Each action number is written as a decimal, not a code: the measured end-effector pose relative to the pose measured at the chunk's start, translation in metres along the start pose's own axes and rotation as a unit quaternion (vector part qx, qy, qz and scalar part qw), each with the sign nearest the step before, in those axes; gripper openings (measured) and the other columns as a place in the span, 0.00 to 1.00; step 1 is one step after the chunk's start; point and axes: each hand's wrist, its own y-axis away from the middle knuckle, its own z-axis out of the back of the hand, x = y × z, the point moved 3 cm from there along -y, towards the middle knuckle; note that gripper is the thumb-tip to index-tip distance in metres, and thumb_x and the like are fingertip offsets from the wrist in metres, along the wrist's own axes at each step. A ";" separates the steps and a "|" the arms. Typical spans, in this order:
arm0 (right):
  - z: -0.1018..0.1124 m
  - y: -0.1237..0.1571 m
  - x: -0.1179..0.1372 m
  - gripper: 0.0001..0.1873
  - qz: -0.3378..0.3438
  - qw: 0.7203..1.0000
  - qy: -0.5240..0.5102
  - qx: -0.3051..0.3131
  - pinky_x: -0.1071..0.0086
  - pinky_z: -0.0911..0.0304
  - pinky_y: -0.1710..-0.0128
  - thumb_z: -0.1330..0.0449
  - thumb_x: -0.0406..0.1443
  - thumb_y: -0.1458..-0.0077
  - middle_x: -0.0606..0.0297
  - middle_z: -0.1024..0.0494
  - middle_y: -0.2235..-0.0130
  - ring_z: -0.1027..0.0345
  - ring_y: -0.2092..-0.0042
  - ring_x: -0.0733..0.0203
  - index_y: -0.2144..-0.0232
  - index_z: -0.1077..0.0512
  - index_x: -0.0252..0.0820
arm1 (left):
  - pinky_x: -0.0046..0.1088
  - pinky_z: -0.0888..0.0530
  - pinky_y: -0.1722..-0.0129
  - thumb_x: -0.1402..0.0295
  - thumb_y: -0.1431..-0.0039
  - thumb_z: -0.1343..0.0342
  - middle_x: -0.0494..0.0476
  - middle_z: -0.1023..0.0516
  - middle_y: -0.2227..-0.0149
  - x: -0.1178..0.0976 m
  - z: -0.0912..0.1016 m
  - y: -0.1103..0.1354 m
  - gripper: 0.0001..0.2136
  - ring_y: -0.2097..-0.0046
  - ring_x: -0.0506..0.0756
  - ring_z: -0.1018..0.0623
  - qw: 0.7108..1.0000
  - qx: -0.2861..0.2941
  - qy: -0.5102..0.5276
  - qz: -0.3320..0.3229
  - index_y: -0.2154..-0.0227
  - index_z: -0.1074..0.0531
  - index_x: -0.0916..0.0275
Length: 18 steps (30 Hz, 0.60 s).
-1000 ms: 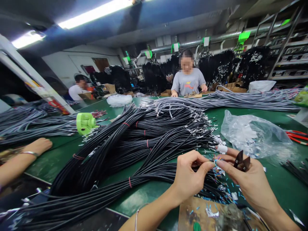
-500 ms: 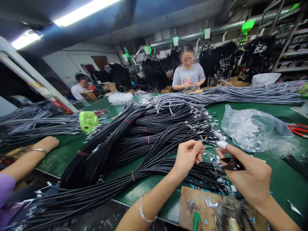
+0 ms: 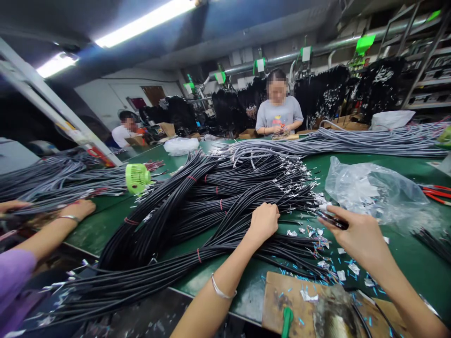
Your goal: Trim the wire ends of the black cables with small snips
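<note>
My left hand (image 3: pixel 264 223) is closed, knuckles up, on a black cable (image 3: pixel 291 221) among the bundles of black cables (image 3: pixel 232 206). Its fingertips are mostly hidden. A dark hand tool (image 3: pixel 336 220) lies in my right hand (image 3: pixel 362 237), fingers closed around it; its exact kind is not clear. A white wrap (image 3: pixel 324 207) covers one fingertip of that hand. Beside the tool are stripped cable ends with thin coloured wires (image 3: pixel 319 241). Scraps of foil (image 3: pixel 353 268) and blue bits litter the green table below.
A clear plastic bag (image 3: pixel 373 188) with white scraps lies right. Grey cables (image 3: pixel 334 141) cross the back. A green fan (image 3: pixel 136 178) stands left, near a co-worker's hand (image 3: pixel 79 210). A stained board (image 3: pixel 278 291) sits at the front edge. Another person (image 3: pixel 280 115) works opposite.
My left hand has lowered and drawn back left, turning knuckles up, away from the coloured wire ends. My right hand has tilted, and the tool now shows edge-on. The view has shifted slightly.
</note>
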 end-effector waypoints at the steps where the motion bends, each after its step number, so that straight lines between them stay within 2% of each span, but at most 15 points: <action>1: -0.003 0.001 0.003 0.16 0.006 0.999 0.016 0.029 0.64 0.37 0.70 0.44 0.36 0.49 0.57 0.18 0.69 0.24 0.67 0.49 0.58 0.23 0.43 | 0.37 0.32 0.56 0.70 0.39 0.51 0.63 0.24 0.62 -0.001 -0.001 0.000 0.08 0.56 0.60 0.27 1.000 -0.004 -0.009 -0.006 0.62 0.28 0.65; 4: -0.014 0.006 0.015 0.14 0.053 0.987 0.067 0.137 0.67 0.37 0.68 0.44 0.34 0.50 0.62 0.18 0.64 0.24 0.63 0.52 0.62 0.22 0.48 | 0.37 0.33 0.55 0.66 0.39 0.49 0.61 0.25 0.59 -0.005 -0.005 0.000 0.09 0.53 0.60 0.30 0.999 0.001 -0.028 -0.034 0.59 0.29 0.63; 8: -0.025 0.015 0.026 0.12 0.107 0.956 0.110 0.249 0.70 0.40 0.72 0.42 0.29 0.55 0.66 0.19 0.71 0.24 0.66 0.53 0.73 0.22 0.50 | 0.34 0.33 0.57 0.64 0.41 0.45 0.60 0.25 0.60 -0.015 -0.012 0.003 0.08 0.55 0.59 0.29 0.997 0.027 -0.043 -0.061 0.65 0.28 0.63; 12: -0.029 0.019 0.026 0.11 0.128 0.937 0.143 0.293 0.70 0.42 0.73 0.43 0.28 0.55 0.64 0.20 0.72 0.24 0.67 0.53 0.75 0.23 0.49 | 0.33 0.33 0.54 0.64 0.39 0.48 0.59 0.27 0.57 -0.014 0.004 0.006 0.08 0.52 0.57 0.30 0.998 0.016 -0.058 -0.036 0.62 0.29 0.62; 15: -0.031 0.018 0.024 0.11 0.139 0.929 0.151 0.307 0.70 0.42 0.72 0.44 0.29 0.53 0.63 0.19 0.70 0.24 0.66 0.52 0.73 0.23 0.49 | 0.34 0.33 0.52 0.62 0.40 0.47 0.60 0.28 0.53 0.008 0.026 0.008 0.12 0.49 0.58 0.30 0.997 0.006 -0.074 0.028 0.56 0.30 0.60; 18: -0.034 0.019 0.021 0.12 0.146 0.926 0.163 0.307 0.69 0.41 0.72 0.43 0.29 0.53 0.63 0.19 0.69 0.24 0.66 0.52 0.71 0.23 0.50 | 0.37 0.29 0.58 0.60 0.48 0.39 0.63 0.23 0.62 0.033 0.037 0.008 0.11 0.57 0.62 0.24 0.990 0.057 -0.089 0.096 0.66 0.25 0.62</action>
